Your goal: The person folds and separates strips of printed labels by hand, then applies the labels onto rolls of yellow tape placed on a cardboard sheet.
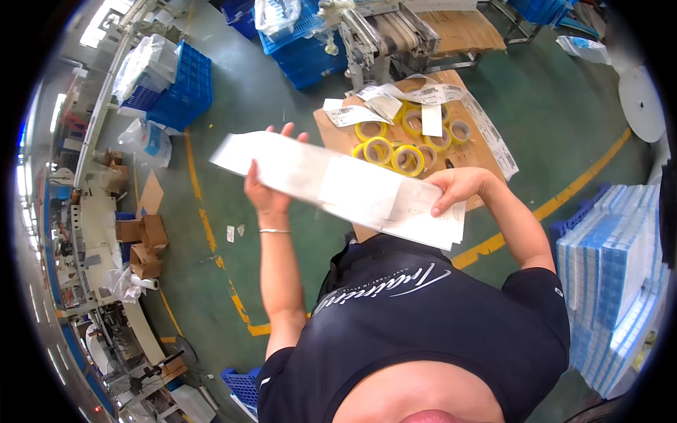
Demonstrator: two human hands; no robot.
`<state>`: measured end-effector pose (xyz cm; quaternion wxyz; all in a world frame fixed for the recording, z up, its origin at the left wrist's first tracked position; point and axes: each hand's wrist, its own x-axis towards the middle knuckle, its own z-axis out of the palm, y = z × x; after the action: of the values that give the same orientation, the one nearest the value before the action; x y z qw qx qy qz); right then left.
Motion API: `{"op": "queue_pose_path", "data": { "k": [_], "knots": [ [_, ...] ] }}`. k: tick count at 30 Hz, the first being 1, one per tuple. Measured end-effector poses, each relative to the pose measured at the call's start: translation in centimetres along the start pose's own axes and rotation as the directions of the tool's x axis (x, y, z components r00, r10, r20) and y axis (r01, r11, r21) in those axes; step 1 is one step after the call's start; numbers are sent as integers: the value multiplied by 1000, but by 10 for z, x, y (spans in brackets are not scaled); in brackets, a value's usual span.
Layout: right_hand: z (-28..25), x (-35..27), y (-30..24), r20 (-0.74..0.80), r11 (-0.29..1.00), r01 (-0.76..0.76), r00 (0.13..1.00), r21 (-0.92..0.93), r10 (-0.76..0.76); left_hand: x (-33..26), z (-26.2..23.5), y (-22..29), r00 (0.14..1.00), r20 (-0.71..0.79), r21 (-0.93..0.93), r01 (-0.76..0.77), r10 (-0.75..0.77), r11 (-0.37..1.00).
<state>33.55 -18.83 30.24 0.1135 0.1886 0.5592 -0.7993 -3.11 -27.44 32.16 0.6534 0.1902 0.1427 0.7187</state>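
A long white strip of paper labels (338, 182), several layers thick at its right end, stretches between my hands in front of my chest. Beneath its left part is my left hand (269, 199), thumb at the near edge and fingertips showing past the far edge. My right hand (462, 186) pinches the right end, thumb on top. Just beyond the strip, a brown cardboard-covered table (337, 132) carries several rolls of yellow tape (407, 161). Printed white label strips (352, 115) lie beside and over the rolls.
A small conveyor machine (395, 35) stands behind the table. Blue plastic crates (185, 84) sit at the far left, and tall stacks of blue-and-white packs (606, 261) at the right. Open cardboard boxes (147, 240) are by the left workbench. Yellow lines mark the green floor (211, 282).
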Motion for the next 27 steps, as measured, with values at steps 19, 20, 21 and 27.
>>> {"op": "queue_pose_path", "data": {
  "k": [19,20,21,27],
  "knots": [
    [40,65,-35,-781,852,522,518,-35,-349,-25,49,-98,867,-192,599,475,-461,645],
    [39,73,-26,-814,819,572,455,-43,-361,-27,47,-99,868,-198,598,476,-456,645],
    [39,78,-20,-845,784,618,390,-55,-367,-29,44,-101,879,-230,588,467,-418,660],
    [42,86,-2,-833,707,706,369,-38,-413,-38,35,-99,905,-324,500,410,-274,763]
  ]
}}
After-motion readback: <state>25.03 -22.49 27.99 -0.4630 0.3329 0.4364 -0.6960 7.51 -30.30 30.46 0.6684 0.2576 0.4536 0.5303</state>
